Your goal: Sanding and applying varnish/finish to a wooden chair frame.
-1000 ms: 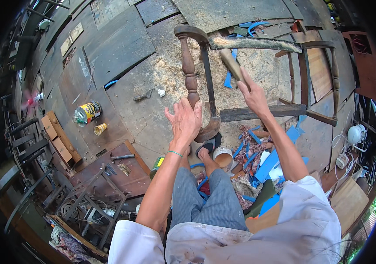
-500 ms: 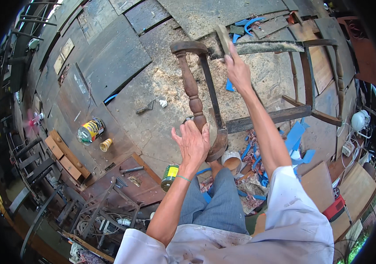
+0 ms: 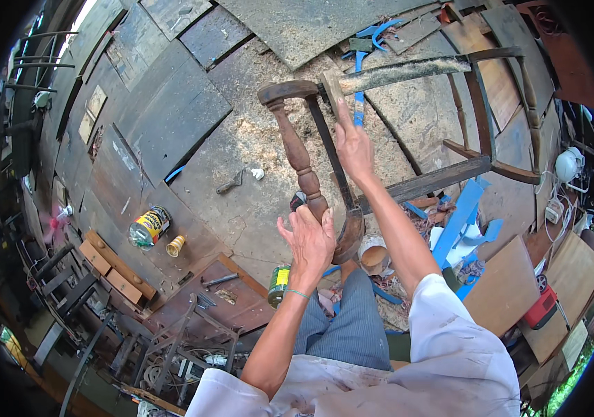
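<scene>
A dark wooden chair frame (image 3: 443,179) with turned posts lies across the floor in front of me. My left hand (image 3: 309,238) is wrapped round the lower end of its nearest turned post (image 3: 296,154), index finger and thumb partly apart. In my right hand (image 3: 354,147) is a flat wooden strip (image 3: 331,85), with the fingers stretched along it. The strip lies across the left end of the far rail (image 3: 408,71), whose surface is pale and worn beside dark patches. The underside of the strip is hidden.
Sawdust covers the boards around the frame. A plastic bottle (image 3: 149,226), a yellow cup (image 3: 176,245) and a green can (image 3: 278,285) stand to the left. Near my legs are a white tub (image 3: 373,256) and blue scraps (image 3: 460,219). A red tool (image 3: 541,306) lies at right.
My right hand has moved left and nearer with the wooden strip, toward the rail's left end. My left hand stays on the post. The whole view has shifted slightly.
</scene>
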A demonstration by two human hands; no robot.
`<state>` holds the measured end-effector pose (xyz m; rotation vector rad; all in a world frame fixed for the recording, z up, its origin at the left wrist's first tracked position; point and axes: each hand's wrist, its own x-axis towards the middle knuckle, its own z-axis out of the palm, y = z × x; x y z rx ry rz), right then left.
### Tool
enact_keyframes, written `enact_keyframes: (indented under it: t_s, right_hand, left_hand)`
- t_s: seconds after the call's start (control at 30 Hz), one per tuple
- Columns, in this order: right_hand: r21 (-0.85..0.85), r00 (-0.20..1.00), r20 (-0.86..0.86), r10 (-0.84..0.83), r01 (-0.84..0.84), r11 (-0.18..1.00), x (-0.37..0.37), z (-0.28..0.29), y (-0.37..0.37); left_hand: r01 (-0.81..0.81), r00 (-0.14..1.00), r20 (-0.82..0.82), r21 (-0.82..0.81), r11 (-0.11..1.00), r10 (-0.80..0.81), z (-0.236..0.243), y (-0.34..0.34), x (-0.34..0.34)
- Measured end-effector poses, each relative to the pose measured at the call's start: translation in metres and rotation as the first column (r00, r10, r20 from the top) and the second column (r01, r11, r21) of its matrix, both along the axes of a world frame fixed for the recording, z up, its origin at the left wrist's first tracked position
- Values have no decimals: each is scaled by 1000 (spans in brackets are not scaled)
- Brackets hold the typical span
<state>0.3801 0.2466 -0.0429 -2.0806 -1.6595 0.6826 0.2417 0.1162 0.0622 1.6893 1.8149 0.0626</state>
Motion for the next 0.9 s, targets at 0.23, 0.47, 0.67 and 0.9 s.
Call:
enact_keyframes:
  t_s: [0.23,0.47,0.67,0.9]
  right_hand:
    - [-36,986,113,-124,128,991,94,-6,39]
    - [-80,955,217,203,-190,979,46,-10,18]
    - [-42,973,-11,-232,231,972,64,3,31]
    - [-43,947,304,-100,118,992,165,2,38]
  left_hand:
    - [14,1000,-19,39,999,-13,-7,-4,-6]
    - [-2,1000,-30,-18,1000,2,-4,0,-17]
    - [-37,998,52,41,998,35,-6,-1,0]
    - [11,1000,-8,-17,1000,-11,-6,-2,-12]
